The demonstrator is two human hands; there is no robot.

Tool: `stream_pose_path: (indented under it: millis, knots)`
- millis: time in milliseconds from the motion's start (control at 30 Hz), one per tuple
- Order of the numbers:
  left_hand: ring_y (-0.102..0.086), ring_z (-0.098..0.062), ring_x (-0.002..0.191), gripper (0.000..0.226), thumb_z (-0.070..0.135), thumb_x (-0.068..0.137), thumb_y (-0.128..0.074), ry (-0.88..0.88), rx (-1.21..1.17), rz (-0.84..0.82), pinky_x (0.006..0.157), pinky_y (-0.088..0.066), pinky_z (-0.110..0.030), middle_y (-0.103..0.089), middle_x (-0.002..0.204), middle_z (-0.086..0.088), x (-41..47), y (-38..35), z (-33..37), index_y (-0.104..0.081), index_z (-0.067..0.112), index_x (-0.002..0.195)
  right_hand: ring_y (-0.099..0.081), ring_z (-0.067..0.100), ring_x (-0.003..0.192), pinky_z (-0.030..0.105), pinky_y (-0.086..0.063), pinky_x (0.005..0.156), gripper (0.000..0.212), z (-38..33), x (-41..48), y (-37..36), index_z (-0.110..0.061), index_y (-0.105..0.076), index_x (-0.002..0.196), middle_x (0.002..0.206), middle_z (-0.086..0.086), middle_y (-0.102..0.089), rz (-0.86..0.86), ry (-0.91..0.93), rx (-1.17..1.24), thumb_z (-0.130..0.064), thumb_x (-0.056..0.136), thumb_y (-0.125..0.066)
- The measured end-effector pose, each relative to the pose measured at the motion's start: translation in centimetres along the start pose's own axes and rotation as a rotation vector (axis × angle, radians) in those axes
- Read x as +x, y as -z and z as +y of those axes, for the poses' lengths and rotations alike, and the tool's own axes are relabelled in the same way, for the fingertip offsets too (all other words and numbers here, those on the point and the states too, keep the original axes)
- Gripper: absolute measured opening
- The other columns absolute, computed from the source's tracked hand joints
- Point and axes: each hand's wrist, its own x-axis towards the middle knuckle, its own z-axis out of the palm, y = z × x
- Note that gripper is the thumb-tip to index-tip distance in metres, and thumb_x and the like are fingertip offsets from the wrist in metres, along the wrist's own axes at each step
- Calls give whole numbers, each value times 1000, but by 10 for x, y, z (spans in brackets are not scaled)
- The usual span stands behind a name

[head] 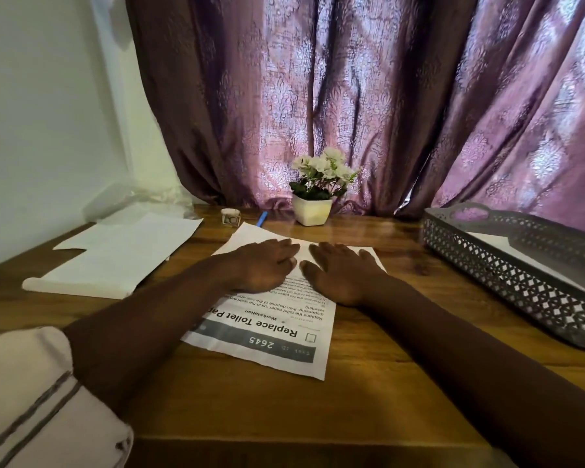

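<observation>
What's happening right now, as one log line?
left hand: flat on printed sheet | right hand: flat on printed sheet | printed sheet: lying on table | nearby: flower pot, grey basket

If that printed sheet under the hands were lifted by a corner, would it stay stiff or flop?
It would probably flop: the printed sheet looks like one thin leaf lying flat on the wooden table. It is likely very light, so a push may slide it over the smooth wood. For now the left hand and right hand lie flat on it.

Both hands hide the printed sheet's (277, 319) middle text.
</observation>
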Motion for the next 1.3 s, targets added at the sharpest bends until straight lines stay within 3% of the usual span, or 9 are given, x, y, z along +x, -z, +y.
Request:
stream_pose_path:
  millis: [233,333,500,700,833,1000,1067,1200,1300]
  knots:
    - [-1,-24,160,82,69,101,-14,172,174,-18,128,-9,-46,2,173,-5,0,-1,-5,-2,20,165,8,33,158,60,2,124,117,12,-5,4,-31,2,164,173,8,6,-81,-150,11,-100,70,-3]
    - [-2,-24,160,92,78,95,-16,212,158,5,129,-9,-44,0,173,-7,-4,-2,-3,-3,19,165,9,32,158,61,5,124,98,12,-7,3,-38,-1,163,173,6,4,-61,-93,-5,-92,81,-4]
    - [-7,-24,159,95,81,93,-19,219,164,43,126,-13,-43,-4,173,-7,-9,-1,1,-8,19,165,1,20,159,48,-3,128,56,9,-5,5,-38,-16,163,173,-5,-6,-49,211,71,-51,109,-21]
    - [-26,-23,154,62,55,106,-36,144,10,141,119,-24,-32,-29,168,-5,-17,3,3,-34,26,160,-21,20,156,40,-21,125,51,8,-6,8,-42,-37,156,168,-7,-26,-33,252,226,-34,105,-38]
    - [-47,-20,137,40,28,109,-44,37,-104,189,92,-31,-22,-54,151,-1,-23,5,3,-51,33,149,-54,23,131,42,-46,109,58,9,3,6,-42,-54,144,148,-1,-56,6,188,345,-44,88,-42]
    - [-18,-21,157,53,41,111,-30,149,28,45,121,-18,-29,-19,171,-2,-27,10,8,-26,27,162,-41,18,145,29,-32,115,48,13,5,6,-49,-55,141,160,-9,-43,2,256,372,-33,96,-47]
    - [-28,-25,153,57,45,110,-28,213,66,47,120,-23,-34,-29,167,-9,-29,9,9,-35,15,158,-42,18,144,30,-34,116,49,11,4,6,-50,-57,139,159,-9,-45,24,258,389,-36,93,-46]
    - [-61,-28,121,46,59,93,-54,265,86,336,101,-48,-38,-67,132,-6,-24,16,-12,-66,24,121,-57,17,129,25,-45,98,40,9,2,9,-41,-65,134,145,-7,-60,109,308,349,-35,97,-51]
    - [-67,-32,108,32,34,89,-69,285,74,592,87,-51,-34,-74,118,-5,-3,38,-38,-70,25,119,-61,18,123,31,-50,101,35,8,8,11,-37,-70,128,137,-7,-66,177,340,307,-37,96,-56]
